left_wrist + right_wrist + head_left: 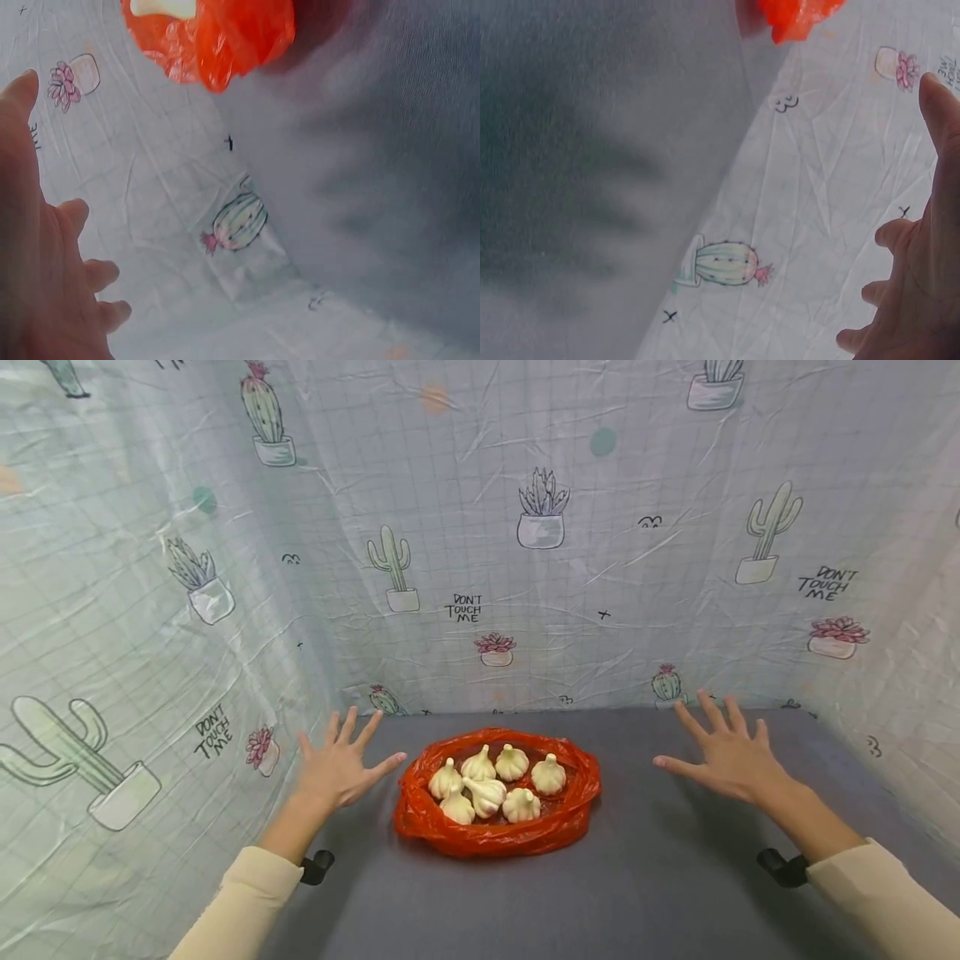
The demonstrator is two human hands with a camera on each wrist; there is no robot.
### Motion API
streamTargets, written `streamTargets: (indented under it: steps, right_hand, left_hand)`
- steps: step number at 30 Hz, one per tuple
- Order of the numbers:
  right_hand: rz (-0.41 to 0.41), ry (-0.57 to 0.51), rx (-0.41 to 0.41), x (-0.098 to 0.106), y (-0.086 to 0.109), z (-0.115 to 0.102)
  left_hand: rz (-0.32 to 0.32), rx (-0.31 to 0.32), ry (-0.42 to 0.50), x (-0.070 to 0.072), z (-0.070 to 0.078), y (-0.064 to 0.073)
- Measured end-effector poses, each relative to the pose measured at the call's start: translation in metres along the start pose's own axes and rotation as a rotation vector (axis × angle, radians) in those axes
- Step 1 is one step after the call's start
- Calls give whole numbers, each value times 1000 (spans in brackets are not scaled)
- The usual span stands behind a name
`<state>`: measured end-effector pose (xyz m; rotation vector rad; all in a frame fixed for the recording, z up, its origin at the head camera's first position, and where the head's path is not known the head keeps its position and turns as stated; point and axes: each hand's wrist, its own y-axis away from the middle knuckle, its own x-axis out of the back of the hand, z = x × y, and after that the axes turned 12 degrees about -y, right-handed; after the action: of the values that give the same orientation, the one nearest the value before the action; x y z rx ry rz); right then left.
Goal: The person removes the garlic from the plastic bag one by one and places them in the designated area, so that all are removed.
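Several pale garlic bulbs [486,795] lie together inside a red plastic bag [495,839] whose rim is spread wide on the table. My left hand [337,768], fingers spread, is raised to the left of the bag, its thumb near the bag's edge in the head view. Farther off on the right, my right hand [731,760] is also raised with fingers spread and holds nothing. Part of the bag [247,37] and a bit of garlic [163,7] show at the top of the left wrist view. Only a corner of the bag [799,19] appears in the right wrist view.
A grey table surface [480,910] lies under the bag. Behind it and along both sides hangs a wrinkled light curtain [450,485] printed with cacti and lettering. Each wrist wears a black strap mount, the left one [317,867] and the right one [782,867].
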<state>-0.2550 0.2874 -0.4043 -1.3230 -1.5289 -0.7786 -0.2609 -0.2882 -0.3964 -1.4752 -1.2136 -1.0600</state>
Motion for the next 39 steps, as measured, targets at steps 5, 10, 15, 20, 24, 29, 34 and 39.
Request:
streamTargets:
  steps: [5,10,15,20,24,29,34,39]
  right_hand:
    - [12,-28,15,-3,1,-9]
    - [14,-52,33,-11,-2,-25]
    - [29,-78,72,-26,-4,-41]
    - [36,-129,126,-42,-9,-57]
    - [29,-193,164,-56,-12,-70]
    - [21,-284,209,-73,-17,-85]
    - [21,-356,238,-93,-23,-98]
    - [21,-423,290,-109,-29,-111]
  left_hand:
    - [27,-2,54,-8,12,3]
    - [34,11,102,-19,22,4]
    - [43,23,180,-30,34,3]
    - [97,39,261,-40,43,3]
    - [145,69,335,-47,48,5]
    - [159,141,482,-57,53,8]
    - [200,202,673,-68,57,9]
    - [209,260,847,-79,59,11]
